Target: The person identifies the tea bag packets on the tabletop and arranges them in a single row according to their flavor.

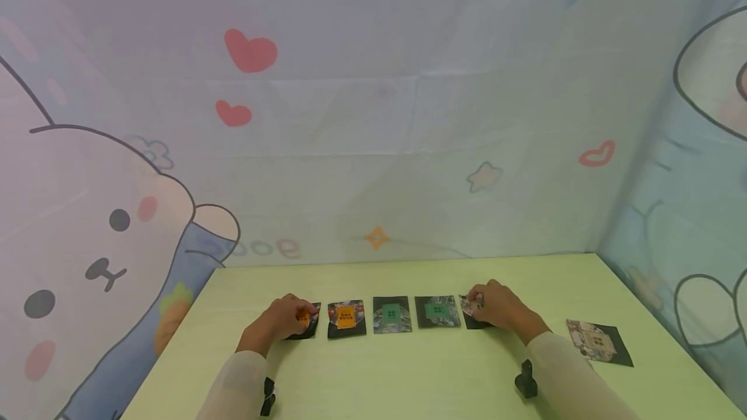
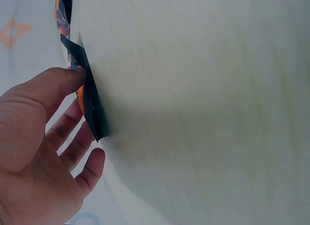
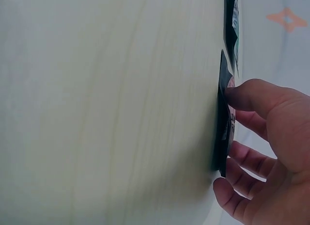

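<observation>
My left hand [image 1: 284,317] is on the leftmost small flat packet [image 1: 312,325], dark with an orange label. In the left wrist view, its thumb presses the packet's near side while the fingers curl along the other. Toward the right end of the row, my right hand [image 1: 496,303] grips another dark packet [image 1: 471,324] with a photo print, partly hidden by the fingers. The right wrist view shows that packet's dark edge [image 3: 223,133] between thumb and fingers, close over the tabletop. Between the hands lie an orange-labelled packet [image 1: 346,318] and two green-labelled packets [image 1: 392,314].
A packet with a beige label [image 1: 598,342] lies slanted on the right of the pale yellow-green table [image 1: 397,374], beyond the right forearm. Behind the table hangs a cartoon-printed cloth [image 1: 373,115], which continues along both sides.
</observation>
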The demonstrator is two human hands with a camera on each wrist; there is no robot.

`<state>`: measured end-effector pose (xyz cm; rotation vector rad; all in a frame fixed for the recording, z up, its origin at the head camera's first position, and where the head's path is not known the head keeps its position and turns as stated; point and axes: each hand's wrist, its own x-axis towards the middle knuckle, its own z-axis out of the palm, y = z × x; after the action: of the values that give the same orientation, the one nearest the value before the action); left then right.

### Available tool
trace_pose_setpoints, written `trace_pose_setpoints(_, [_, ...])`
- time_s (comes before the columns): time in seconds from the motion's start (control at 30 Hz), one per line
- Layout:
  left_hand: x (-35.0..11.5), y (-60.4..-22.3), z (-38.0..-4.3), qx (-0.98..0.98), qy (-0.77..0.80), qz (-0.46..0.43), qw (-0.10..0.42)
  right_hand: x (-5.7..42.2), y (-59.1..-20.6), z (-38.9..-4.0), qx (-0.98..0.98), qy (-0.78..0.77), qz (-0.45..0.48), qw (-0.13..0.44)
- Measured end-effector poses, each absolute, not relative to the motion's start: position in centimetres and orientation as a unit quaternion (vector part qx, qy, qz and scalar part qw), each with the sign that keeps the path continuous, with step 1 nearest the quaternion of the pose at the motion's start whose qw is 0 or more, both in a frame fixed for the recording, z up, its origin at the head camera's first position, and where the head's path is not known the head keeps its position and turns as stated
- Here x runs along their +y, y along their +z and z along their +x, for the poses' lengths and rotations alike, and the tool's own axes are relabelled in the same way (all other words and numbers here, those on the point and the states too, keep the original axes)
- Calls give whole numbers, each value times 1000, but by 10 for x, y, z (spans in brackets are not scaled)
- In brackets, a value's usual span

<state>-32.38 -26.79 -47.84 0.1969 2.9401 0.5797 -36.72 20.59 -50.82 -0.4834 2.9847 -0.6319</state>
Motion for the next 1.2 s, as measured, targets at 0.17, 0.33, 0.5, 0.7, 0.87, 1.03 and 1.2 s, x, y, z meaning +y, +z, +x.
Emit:
trace_pose_setpoints(0.17, [-269,-481,-326,976,196,62,72,206,-510,-368,966,-208,-153,26])
trace_pose_setpoints(0.33, [-271,-481,-327,977,193,60,69,206,-513,-370,966,-209,-155,11])
trace_pose_setpoints(0.5, [-270,-482,-326,975,205,58,69,210,-509,-364,958,-235,-163,3])
trace_pose_setpoints(0.7, [-271,-482,-327,976,201,57,67,229,-490,-355,950,-255,-177,-17])
trace_pose_setpoints(0.87, [-271,-483,-329,977,190,57,72,263,-481,-345,959,-232,-166,2])
trace_pose_setpoints(1.03, [-271,-484,-329,976,193,55,81,301,-481,-333,966,-214,-141,23])
trace_pose_setpoints(1.2, [-271,-484,-330,976,192,56,84,335,-489,-319,970,-209,-123,18])
